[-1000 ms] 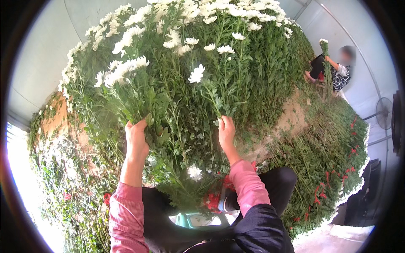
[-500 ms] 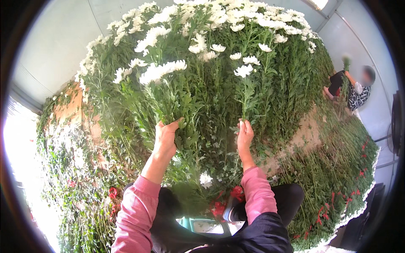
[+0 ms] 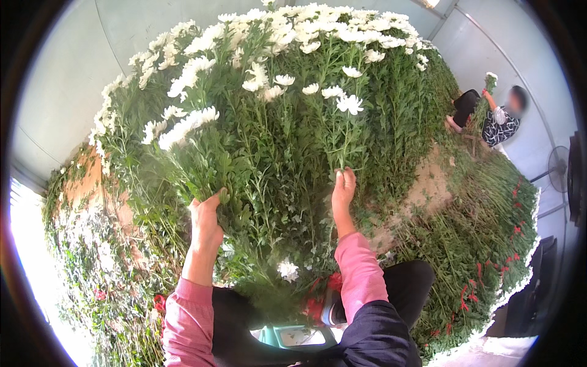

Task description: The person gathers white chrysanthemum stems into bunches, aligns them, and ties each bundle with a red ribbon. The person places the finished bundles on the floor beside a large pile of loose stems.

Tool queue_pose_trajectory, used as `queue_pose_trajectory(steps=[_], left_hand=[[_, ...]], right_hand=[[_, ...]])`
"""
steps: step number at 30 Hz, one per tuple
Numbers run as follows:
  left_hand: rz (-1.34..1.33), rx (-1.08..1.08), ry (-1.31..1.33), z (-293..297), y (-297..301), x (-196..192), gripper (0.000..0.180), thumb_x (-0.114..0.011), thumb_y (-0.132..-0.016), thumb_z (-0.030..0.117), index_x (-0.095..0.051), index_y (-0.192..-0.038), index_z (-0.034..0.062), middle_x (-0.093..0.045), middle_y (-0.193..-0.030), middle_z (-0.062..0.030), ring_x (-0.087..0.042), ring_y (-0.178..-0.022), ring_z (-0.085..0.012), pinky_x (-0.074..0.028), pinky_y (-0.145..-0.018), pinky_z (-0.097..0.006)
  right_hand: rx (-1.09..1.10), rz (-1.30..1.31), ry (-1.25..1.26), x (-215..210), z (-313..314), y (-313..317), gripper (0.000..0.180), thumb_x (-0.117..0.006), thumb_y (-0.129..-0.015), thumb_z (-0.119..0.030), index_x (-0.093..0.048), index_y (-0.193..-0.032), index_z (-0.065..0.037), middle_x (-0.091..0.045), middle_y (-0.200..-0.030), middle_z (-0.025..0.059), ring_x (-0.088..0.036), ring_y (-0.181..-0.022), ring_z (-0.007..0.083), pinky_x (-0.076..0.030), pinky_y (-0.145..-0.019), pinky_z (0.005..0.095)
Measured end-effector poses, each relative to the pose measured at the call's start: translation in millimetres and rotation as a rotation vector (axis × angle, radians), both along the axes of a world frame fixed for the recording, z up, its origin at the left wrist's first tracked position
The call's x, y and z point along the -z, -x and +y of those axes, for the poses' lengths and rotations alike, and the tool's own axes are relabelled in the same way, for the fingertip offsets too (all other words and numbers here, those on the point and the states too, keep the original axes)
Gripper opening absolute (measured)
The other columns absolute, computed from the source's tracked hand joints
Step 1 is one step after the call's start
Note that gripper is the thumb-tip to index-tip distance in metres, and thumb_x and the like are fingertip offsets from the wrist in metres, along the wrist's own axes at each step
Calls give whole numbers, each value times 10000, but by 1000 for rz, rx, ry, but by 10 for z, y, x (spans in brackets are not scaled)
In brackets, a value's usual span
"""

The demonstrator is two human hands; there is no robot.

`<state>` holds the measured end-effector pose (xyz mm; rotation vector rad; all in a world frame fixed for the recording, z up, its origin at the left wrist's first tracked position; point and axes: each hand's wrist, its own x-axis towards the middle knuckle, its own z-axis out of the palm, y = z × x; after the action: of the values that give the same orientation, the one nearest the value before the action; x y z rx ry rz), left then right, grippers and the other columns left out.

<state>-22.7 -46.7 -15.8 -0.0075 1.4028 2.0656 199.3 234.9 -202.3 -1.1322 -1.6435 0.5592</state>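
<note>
My left hand (image 3: 206, 219) is closed around the stems of a bunch of white chrysanthemums (image 3: 188, 127), which leans to the left. The stems' lower ends run down toward my lap, partly hidden among leaves. My right hand (image 3: 343, 192) pinches a chrysanthemum stem (image 3: 344, 145) with a white bloom (image 3: 350, 104) at its top, held upright in front of the pile. Beyond both hands rises a large heap of cut white chrysanthemums (image 3: 287, 131), blooms at the far side and leafy stems toward me.
Stems tied with red ribbon (image 3: 469, 296) lie at the right. Loose greenery (image 3: 116, 269) covers the left. One white bloom (image 3: 287, 270) sits low between my arms, above a pale green stool (image 3: 293, 336). At the far right a person (image 3: 501, 119) holds flowers near a fan (image 3: 557, 166).
My left hand has moved left and nearer with its bunch, widening the space between my hands. The right-hand stem has shifted right against the pile. The view has turned slightly; the other person's flowers show higher.
</note>
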Motion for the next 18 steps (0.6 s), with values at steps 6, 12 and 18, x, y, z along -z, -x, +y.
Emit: queue_pose_trajectory(steps=[6,12,18], left_hand=[[-7,14,-15,1,23,50,202,-559,-875,10,-644,-1056,-24,-704,-903,-135,-703,-728,-266,-601,-615,-409],[-19,43,-21,71,35,165,183,-577,-864,3,-602,-1043,-23,-693,-921,-140,-695,-741,-255,-598,-624,-394],[-31,60,1,69,-6,49,232,-552,-853,-40,-494,-1076,-14,-669,-1000,-136,-674,-828,-211,-586,-690,-351]], right_hand=[[-124,130,390,-139,-110,152,365,-513,-1013,-331,-605,-1199,-30,-687,-1033,147,-628,-934,262,-469,-852,353],[-70,39,264,-152,-281,98,407,-537,-1005,-323,-587,-1196,33,-672,-1100,204,-624,-992,335,-466,-887,398],[-192,89,366,-417,-556,97,313,-560,-996,-285,-604,-1036,23,-633,-900,177,-571,-813,321,-458,-782,400]])
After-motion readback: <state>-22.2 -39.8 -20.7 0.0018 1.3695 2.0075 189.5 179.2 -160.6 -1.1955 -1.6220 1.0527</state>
